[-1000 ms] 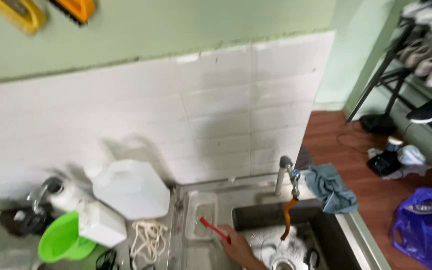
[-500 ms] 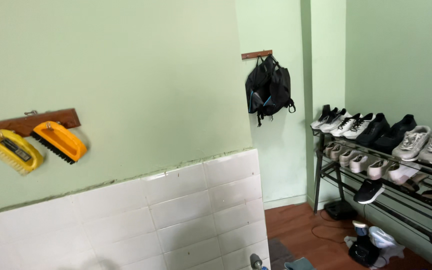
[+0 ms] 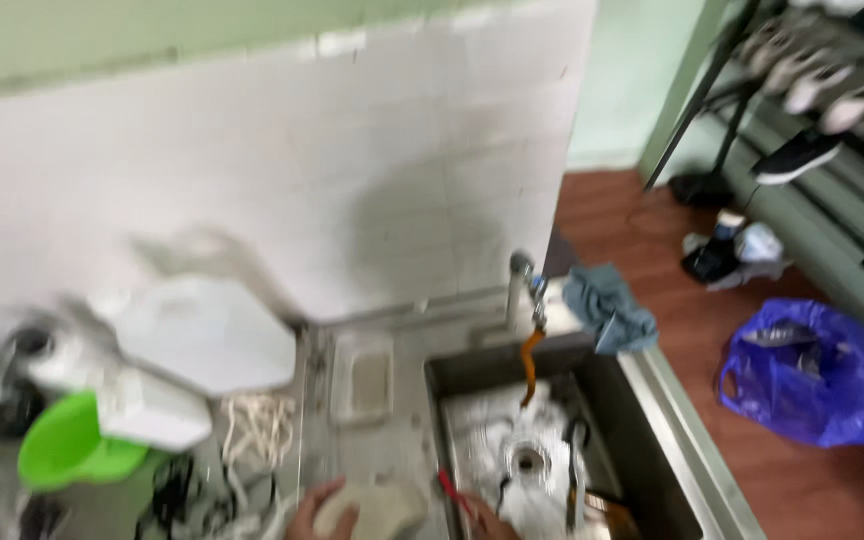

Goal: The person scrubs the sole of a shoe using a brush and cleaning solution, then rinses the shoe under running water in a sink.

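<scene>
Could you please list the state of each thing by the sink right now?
Left hand: gripping a pale rounded object, too blurred to identify.
Right hand: holding a red-handled tool.
Tap: no water visibly running.
Sink: wet, drain uncovered.
Blue cloth: draped over the sink's corner.
Green bowl: upright.
Purple bag: lying on the floor.

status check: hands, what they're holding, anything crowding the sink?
Left hand grips pale rounded item, blurred. Right hand holds red-handled tool at sink edge. Orange hose hangs from tap into basin.
</scene>
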